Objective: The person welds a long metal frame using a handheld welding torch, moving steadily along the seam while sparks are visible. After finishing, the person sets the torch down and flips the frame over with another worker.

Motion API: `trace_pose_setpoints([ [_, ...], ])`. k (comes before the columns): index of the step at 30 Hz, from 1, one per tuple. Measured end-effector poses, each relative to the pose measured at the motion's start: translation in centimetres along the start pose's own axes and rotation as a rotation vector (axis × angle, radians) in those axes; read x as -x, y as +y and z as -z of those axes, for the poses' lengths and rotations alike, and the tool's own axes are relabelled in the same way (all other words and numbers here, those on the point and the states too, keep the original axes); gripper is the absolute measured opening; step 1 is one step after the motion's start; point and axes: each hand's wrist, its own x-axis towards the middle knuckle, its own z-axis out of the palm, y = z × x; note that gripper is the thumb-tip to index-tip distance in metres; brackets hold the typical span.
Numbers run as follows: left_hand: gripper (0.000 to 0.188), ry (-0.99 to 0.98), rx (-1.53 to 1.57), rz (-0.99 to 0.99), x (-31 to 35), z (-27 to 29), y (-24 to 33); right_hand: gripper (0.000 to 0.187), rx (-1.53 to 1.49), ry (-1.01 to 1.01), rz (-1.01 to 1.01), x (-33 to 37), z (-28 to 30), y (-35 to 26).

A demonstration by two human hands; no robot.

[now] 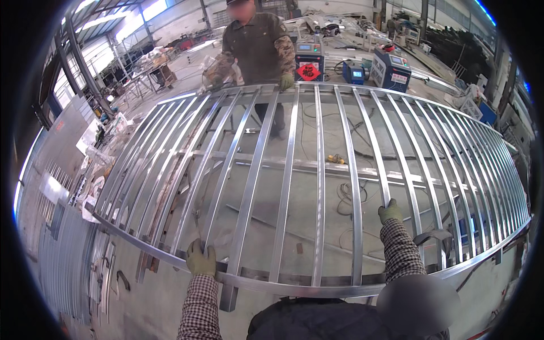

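Note:
A large panel of shiny metal bars, like a railing point(320, 187), spans the view in front of me, with its long near rail point(323, 291) close to my body. My gloved left hand point(201, 259) is closed over that near rail, left of the middle. Farther in, my gloved right hand point(391, 211) is wrapped round one of the upright bars, right of the middle. Both palms and some of the fingers are hidden. Across the panel stands a co-worker point(255, 45), whose gloved hand point(287, 81) rests on the far rail.
Metal supports point(362, 170) run crosswise under the panel, above a floor with loose cables point(344, 195). Box-shaped machines point(392, 69) stand beyond the far rail. Long metal profiles point(65, 266) lie at the left. Stacked material fills the workshop's back.

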Motion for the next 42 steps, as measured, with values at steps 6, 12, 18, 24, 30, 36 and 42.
trace_pose_setpoints([
  [6, 0.066, -0.163, -0.137, 0.118, -0.3, 0.0, -0.1, 0.061, -0.072, 0.0, 0.015, 0.5, 0.3, -0.2],
  [12, 0.064, -0.228, -0.177, 0.151, -1.1, 0.3, 0.2, 0.065, -0.007, 0.013, 0.021, 0.3, 0.4, -0.4],
  [18, 0.054, -0.284, -0.174, 0.198, -1.9, 0.3, 0.2, 0.066, 0.005, 0.056, 0.018, 0.1, 0.1, -0.2],
  [24, 0.052, -0.273, -0.158, 0.174, -1.7, -0.3, -0.4, 0.065, -0.031, 0.096, 0.079, -0.7, -0.7, 0.8],
  [30, 0.049, -0.277, -0.198, 0.183, -1.9, -0.2, -0.5, 0.064, -0.087, 0.08, 0.078, -0.8, -0.9, 1.1],
  [36, 0.048, -0.272, -0.155, 0.193, -1.0, 0.0, -0.1, 0.065, -0.094, 0.059, 0.078, -1.2, -1.1, 1.6],
  [42, 0.052, -0.27, -0.165, 0.187, -2.1, 0.5, 0.1, 0.063, -0.176, 0.077, 0.095, -2.0, -1.9, 1.8],
])
